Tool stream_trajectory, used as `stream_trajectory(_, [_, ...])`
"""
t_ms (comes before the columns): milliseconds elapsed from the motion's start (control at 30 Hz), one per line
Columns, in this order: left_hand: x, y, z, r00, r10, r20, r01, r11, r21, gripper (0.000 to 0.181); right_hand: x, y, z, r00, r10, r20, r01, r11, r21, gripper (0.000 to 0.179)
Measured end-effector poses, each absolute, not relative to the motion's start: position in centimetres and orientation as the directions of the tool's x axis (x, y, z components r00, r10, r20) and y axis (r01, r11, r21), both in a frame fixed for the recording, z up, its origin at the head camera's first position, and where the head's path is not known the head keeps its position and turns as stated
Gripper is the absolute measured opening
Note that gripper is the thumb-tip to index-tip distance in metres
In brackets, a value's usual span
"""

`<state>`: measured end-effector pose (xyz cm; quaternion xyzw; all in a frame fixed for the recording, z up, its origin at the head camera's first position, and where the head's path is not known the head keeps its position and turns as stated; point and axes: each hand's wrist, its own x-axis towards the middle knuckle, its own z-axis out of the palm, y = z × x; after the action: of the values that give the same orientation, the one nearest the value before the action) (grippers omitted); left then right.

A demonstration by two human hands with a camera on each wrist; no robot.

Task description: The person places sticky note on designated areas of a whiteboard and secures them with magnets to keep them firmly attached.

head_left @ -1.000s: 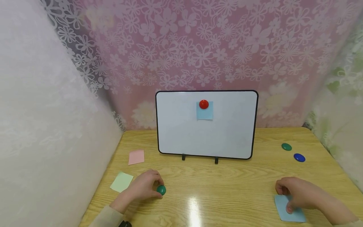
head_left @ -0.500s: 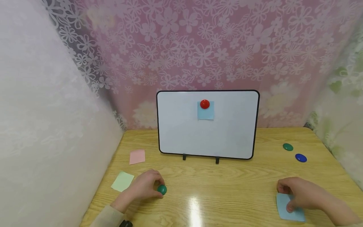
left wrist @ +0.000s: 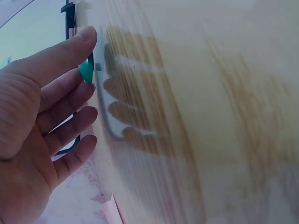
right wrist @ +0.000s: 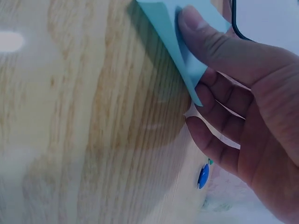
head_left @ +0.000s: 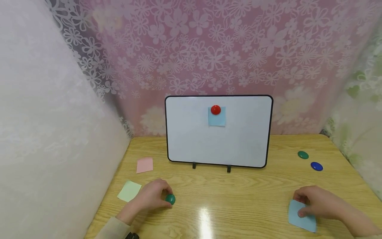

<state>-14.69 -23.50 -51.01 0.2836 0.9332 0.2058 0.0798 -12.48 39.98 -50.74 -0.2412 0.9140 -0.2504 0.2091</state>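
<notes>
My left hand (head_left: 151, 196) pinches a round green magnet (head_left: 170, 199) between thumb and forefinger, low over the left part of the table. In the left wrist view the magnet (left wrist: 87, 70) shows at the thumb tip, with the other fingers spread loosely below. On the right, my right hand (head_left: 319, 201) holds a light blue sticky note (head_left: 301, 223), thumb on top and fingers beneath. The right wrist view shows the note (right wrist: 163, 28) bent, its near edge lifted off the wood. A whiteboard (head_left: 194, 142) stands at the back, bearing another blue note (head_left: 219, 121) under a red magnet (head_left: 216, 110).
A pink note (head_left: 145, 165) and a pale green note (head_left: 129, 191) lie left on the wooden table (head_left: 238, 199). At the back right lie a second green magnet (head_left: 303, 155) and a blue magnet (head_left: 316, 166). Two black feet, one of them this foot (head_left: 228, 169), support the whiteboard.
The blue note has turned a little and risen slightly in my right hand, its top corner shifting up and left. My left hand and the green magnet have stayed in place.
</notes>
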Motion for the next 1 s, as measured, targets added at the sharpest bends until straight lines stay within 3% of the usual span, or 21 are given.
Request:
stream_trajectory(267, [-15.1,-23.7,-51.1,-0.844,0.534,-0.052,0.456,0.764,0.456,0.035,-12.7,40.5,-50.9,-0.786,-0.577,-0.220,-0.355,0.714,-0.603,0.013])
stream_trajectory(1000, [-15.4,-22.7,-50.4,-0.861,0.508,-0.001,0.449,0.762,0.467,0.031,-12.6,38.2,-49.7,-0.860,-0.502,-0.091,-0.356,0.719,-0.596,0.005])
